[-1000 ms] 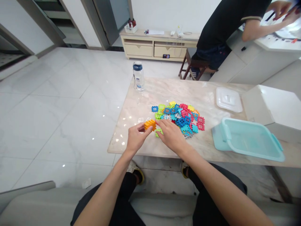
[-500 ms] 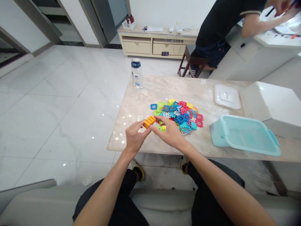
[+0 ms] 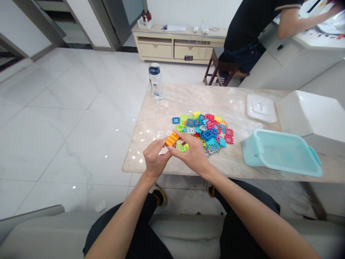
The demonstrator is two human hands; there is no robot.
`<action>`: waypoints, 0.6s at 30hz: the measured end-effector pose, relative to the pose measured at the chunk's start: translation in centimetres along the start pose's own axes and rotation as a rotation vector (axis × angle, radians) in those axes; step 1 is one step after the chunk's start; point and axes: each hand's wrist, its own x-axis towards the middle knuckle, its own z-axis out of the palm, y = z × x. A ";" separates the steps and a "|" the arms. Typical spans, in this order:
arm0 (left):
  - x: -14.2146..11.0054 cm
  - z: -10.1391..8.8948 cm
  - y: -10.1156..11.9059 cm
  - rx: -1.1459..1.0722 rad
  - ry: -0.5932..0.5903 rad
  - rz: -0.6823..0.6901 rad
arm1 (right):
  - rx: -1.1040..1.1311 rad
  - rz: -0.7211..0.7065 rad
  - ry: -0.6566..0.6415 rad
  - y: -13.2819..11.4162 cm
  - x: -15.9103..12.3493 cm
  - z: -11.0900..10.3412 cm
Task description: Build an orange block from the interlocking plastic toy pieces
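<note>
Between my two hands is an orange toy piece with a ridged, stepped surface (image 3: 171, 139), held above the near part of the table. My left hand (image 3: 156, 154) grips its left side with thumb and fingers. On its right side, the thumb and forefinger of my right hand (image 3: 192, 151) pinch it. Just beyond my hands lies a heap of colourful plastic building pieces (image 3: 208, 133), in blue, red, green, yellow and white. Two white window-shaped pieces (image 3: 160, 133) lie flat to the left of the heap.
On the marble-look table (image 3: 134, 144) stand a water bottle (image 3: 156, 82) at the far left and a teal bin (image 3: 283, 153) at the right. Behind the bin are a clear lid (image 3: 261, 108) and a white box (image 3: 318, 115). Another person (image 3: 248, 32) sits at a counter beyond.
The orange piece has tilted slightly in my hands, showing more of its stepped face. My right hand has shifted a little left and down. The view has shifted slightly.
</note>
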 end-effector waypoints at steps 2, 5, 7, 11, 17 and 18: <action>-0.1 -0.1 0.2 -0.026 -0.005 -0.044 | -0.035 -0.020 -0.013 0.0 0.0 -0.3; 0.1 -0.3 0.5 -0.079 -0.003 -0.112 | 0.000 -0.026 -0.051 -0.1 0.3 -0.9; 0.5 -0.5 0.8 -0.112 0.000 -0.159 | 0.073 -0.018 -0.069 0.0 0.8 -1.3; 1.4 -1.0 1.2 -0.181 -0.034 -0.237 | 0.176 -0.011 -0.075 0.7 1.6 -2.1; 1.6 -1.0 0.6 -0.334 -0.174 -0.337 | 0.075 -0.016 -0.127 1.9 1.8 -2.1; 1.5 -0.9 0.5 -0.349 -0.183 -0.345 | 0.046 -0.019 -0.133 2.0 1.7 -1.9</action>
